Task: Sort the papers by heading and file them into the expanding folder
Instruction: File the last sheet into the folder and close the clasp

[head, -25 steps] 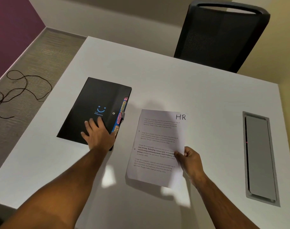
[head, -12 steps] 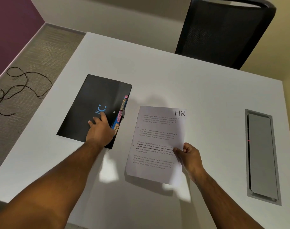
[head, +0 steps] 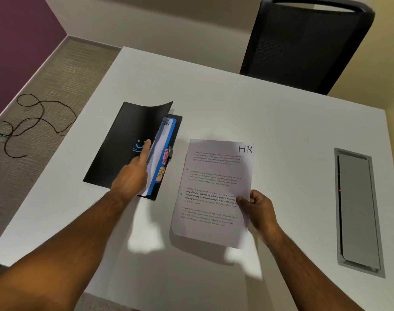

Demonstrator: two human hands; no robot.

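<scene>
Head view: white table (head: 247,108), corner of room. Item one, black expanding folder (head: 122,149), lying left of centre; its front cover is now lifted and curled up, where half a second ago it lay flat and closed. Exposed inside: blue divider with tabs reading "ADMIN" and "HR"; a top tab is partly covered, only "IN" legible. Left hand (head: 133,173) holds the cover's edge, forefinger extended on top, remaining fingers hidden beneath. Item two, printed sheet (head: 211,191) headed "HR", just right of the folder, raised off the table, pinched at its right edge by the right hand (head: 259,209); body text too small to read. Both forearms cut off at the frame bottom.
</scene>
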